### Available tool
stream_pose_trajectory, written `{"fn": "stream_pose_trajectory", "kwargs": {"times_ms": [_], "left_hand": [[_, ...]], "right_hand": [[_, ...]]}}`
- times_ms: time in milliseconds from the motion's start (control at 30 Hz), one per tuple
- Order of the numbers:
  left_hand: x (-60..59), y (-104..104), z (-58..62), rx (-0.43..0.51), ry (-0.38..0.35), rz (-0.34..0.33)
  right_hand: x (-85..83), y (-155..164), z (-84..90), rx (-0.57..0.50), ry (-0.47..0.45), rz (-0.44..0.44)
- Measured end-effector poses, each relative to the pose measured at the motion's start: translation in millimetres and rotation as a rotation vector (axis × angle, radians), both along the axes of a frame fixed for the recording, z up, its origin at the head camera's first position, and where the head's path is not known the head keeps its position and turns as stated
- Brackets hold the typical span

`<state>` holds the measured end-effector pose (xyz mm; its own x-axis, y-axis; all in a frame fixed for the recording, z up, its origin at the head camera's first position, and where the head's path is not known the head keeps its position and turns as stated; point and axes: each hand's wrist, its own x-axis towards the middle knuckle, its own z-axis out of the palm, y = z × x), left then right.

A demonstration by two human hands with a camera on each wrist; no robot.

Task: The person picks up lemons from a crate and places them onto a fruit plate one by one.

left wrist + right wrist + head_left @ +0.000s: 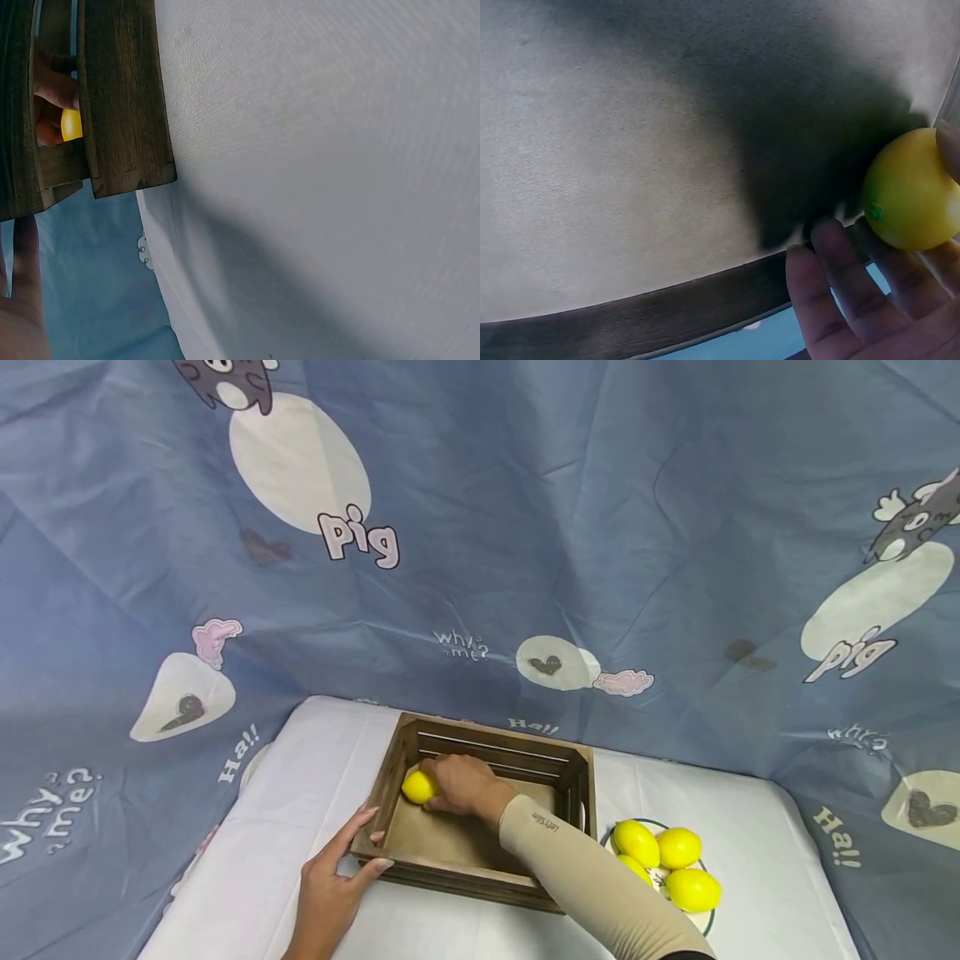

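Note:
A brown slatted wooden crate (480,872) stands on the white-covered table. My right hand (465,783) reaches down inside it and holds a yellow lemon (418,787) near the far left corner. In the right wrist view, the thumb and fingers lie around the lemon (911,191), close above the crate's bottom. My left hand (333,881) grips the crate's near left corner, with fingers at the left side and the thumb by the front. In the left wrist view, part of the lemon (71,124) shows between the slats.
To the right of the crate, a white plate with a dark green rim (709,922) bears several lemons (678,847), partly behind the right sleeve (592,881). A blue patterned cloth (480,527) hangs behind and beside the white table (757,852).

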<state>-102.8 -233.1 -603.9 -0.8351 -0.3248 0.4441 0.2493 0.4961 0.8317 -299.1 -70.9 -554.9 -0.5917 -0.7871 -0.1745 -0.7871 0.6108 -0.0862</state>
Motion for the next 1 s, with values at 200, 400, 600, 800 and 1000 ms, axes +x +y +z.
{"fn": "stream_pose_trajectory", "kwargs": {"times_ms": [200,400,600,800,1000], "left_hand": [[0.1,-1,-1.8,0.015,0.017,-0.017],[0.9,-2,-0.9,0.013,0.002,-0.019],[0.1,-3,-1.9,0.014,-0.006,-0.035],[-0.3,-3,-1.2,0.002,-0.002,-0.032],[0.7,-3,1.3,0.004,-0.026,-0.037]], "right_hand": [[-0.6,1,-2.9,-0.029,-0.032,0.008],[-0.1,0,-1.5,-0.043,-0.064,0.004],[1.4,0,2.5,-0.048,-0.072,0.016],[0.9,-1,4.8,-0.088,-0.088,-0.008],[0.9,-1,10.5,-0.102,-0.108,0.0]]}}
